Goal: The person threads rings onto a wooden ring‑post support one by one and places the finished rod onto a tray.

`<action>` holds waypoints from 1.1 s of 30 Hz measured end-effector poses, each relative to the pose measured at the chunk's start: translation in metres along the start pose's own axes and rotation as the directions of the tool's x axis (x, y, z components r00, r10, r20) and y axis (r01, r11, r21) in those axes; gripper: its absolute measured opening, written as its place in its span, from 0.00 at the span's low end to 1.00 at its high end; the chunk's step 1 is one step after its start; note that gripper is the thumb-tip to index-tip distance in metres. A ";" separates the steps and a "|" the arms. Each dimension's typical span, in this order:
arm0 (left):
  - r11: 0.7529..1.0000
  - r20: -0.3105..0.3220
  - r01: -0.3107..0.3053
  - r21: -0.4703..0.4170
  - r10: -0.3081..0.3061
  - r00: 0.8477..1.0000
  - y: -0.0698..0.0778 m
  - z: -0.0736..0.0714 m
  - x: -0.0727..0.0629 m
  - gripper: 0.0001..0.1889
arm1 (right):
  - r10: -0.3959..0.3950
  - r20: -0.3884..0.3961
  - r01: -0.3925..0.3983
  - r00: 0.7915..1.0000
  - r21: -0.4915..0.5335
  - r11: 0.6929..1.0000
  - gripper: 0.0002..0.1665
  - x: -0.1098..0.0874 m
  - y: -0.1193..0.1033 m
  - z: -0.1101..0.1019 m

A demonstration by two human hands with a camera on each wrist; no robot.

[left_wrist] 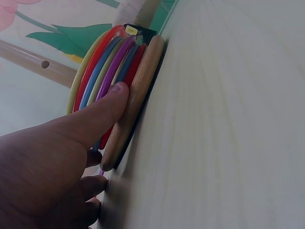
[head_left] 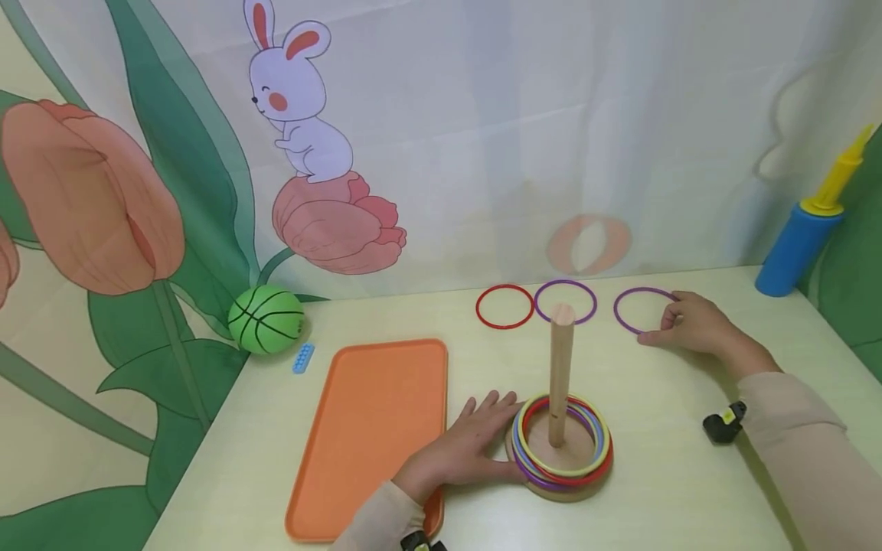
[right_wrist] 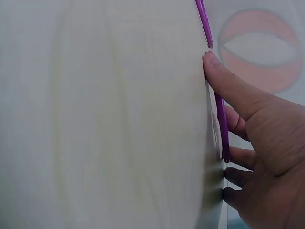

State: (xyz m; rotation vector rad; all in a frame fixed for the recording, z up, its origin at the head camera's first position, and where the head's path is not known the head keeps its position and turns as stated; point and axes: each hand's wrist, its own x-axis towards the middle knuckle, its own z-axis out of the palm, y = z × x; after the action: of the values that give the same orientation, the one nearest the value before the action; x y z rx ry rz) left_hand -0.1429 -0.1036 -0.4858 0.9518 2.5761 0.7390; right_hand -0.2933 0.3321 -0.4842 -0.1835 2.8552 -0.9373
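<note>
Right hand (head_left: 697, 327) grips 1 purple ring (head_left: 615, 308); left hand (head_left: 474, 445), spread, touches stacked rings (head_left: 604, 453) round the peg (head_left: 561, 375); 2 loose rings (head_left: 534, 307) remain.

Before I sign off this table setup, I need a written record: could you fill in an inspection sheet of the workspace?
Surface: pale tabletop, faint grain visible.
Job's things: wooden peg stand with stacked rings around its peg; a red ring and a purple ring lie beyond it.
Clutter: orange tray left of the stand; green ball and small blue block left of its far end; blue-and-yellow pump far right.
Left hand: thumb touches the stacked rings.
Right hand: grips another purple ring.
Cables: nothing seen.
Surroundings: printed backdrop with rabbit and flowers.
</note>
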 end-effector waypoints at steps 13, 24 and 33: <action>1.000 0.004 0.002 0.004 -0.002 1.000 0.001 -0.002 0.003 0.51 | -0.049 -0.128 0.043 0.991 -0.049 0.998 0.35 -0.005 -0.006 -0.003; 1.000 0.008 0.016 -0.018 -0.016 1.000 0.001 -0.001 0.001 0.51 | -0.113 -0.191 0.107 0.975 -0.044 0.993 0.35 -0.015 -0.026 -0.009; 1.000 -0.001 0.008 -0.004 -0.008 1.000 0.000 0.001 0.002 0.51 | -0.064 -0.208 0.064 0.976 -0.007 0.998 0.35 -0.025 -0.034 -0.013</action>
State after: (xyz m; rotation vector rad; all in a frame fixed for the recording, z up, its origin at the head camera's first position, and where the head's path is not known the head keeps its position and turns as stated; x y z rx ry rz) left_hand -0.1437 -0.1016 -0.4870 0.9395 2.5774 0.7425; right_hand -0.2684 0.3158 -0.4516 -0.1892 3.0564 -1.0258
